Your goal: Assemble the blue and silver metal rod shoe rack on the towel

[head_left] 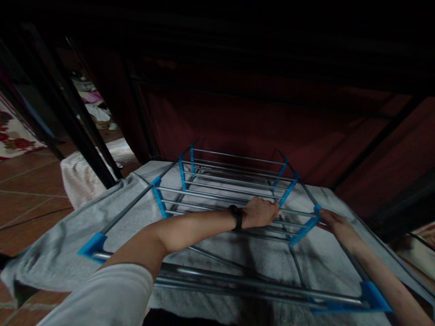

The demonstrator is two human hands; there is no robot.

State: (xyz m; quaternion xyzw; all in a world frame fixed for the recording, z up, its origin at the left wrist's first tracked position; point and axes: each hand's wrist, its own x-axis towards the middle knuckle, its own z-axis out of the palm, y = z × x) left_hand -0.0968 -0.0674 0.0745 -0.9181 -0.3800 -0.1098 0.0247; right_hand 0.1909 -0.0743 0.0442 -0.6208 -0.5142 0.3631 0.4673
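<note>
A rack of grey metal tubes (238, 284) with blue plastic joints (92, 247) lies across the grey cloth in front of me, its rows of bars running sideways. My left hand (261, 211), with a black watch on its wrist, reaches across to the right and is closed around the bars beside a blue bracket (288, 192). At the right side rail my right hand (335, 222) grips the rack by another blue joint (317, 211). The undersides of both hands' fingers are partly hidden.
Grey cloth (54, 253) spreads under the rack. Dark red fabric (231, 117) hangs behind it between dark posts (81, 113). On the left, a striped cloth (81, 176) rests above the tiled floor (30, 194), where a dark cable (37, 219) runs.
</note>
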